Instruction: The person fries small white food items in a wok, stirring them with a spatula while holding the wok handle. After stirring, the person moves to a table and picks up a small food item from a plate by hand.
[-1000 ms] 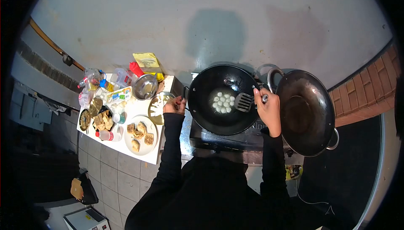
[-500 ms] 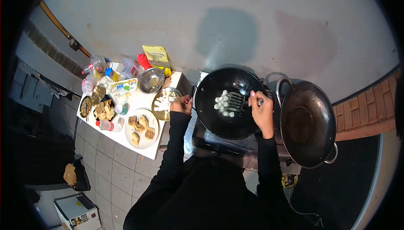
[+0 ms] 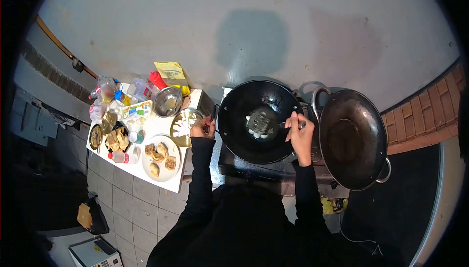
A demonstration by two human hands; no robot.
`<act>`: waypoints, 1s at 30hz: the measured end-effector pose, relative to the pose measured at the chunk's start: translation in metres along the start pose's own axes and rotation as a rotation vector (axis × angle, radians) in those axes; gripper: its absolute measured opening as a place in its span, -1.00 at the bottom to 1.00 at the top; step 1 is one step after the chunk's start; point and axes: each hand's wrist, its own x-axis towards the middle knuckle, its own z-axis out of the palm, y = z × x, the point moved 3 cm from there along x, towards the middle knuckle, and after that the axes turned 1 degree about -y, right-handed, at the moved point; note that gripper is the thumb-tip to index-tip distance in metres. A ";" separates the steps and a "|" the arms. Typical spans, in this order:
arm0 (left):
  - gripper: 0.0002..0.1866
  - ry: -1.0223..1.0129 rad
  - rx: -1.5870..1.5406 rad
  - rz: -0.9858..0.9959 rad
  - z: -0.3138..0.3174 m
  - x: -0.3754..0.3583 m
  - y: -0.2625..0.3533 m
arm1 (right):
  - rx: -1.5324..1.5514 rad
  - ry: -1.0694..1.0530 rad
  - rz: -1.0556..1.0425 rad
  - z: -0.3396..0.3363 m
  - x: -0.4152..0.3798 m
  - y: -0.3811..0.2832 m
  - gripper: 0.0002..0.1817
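The right hand [image 3: 301,137], fingers clenched round the spatula [image 3: 261,122], is at the wok [image 3: 244,153]'s right edge; the left hand [image 3: 202,128] grips its left handle. White balls [image 3: 264,136] lie mid-wok, partly under the spatula, bare surface around. Pan [image 3: 352,142] close right, bowl [image 3: 181,141] left.

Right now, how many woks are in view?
2. One wok sits on the stove, with the spatula in it; the other wok is just to its right.

Black sleeves [image 3: 201,162] (long; snug); black top [image 3: 234,228]
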 end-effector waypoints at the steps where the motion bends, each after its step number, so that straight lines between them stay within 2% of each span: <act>1: -0.73 -0.004 0.000 0.002 0.000 0.000 0.000 | 0.014 0.004 0.020 0.001 -0.001 0.005 -0.60; 10: -0.76 0.006 -0.015 0.022 0.001 0.000 -0.001 | -0.047 0.002 0.022 -0.001 -0.014 0.020 -0.60; 19: -0.76 0.020 -0.016 0.006 0.003 0.000 -0.003 | -0.007 0.033 -0.007 0.007 -0.011 0.007 -0.62; 21: -0.75 0.008 0.009 0.011 0.003 0.000 -0.002 | -0.176 0.046 -0.098 0.011 -0.008 0.019 -0.64; 30: -0.76 0.001 -0.011 -0.022 0.002 0.000 0.001 | -0.163 0.024 -0.038 0.014 -0.007 0.024 -0.64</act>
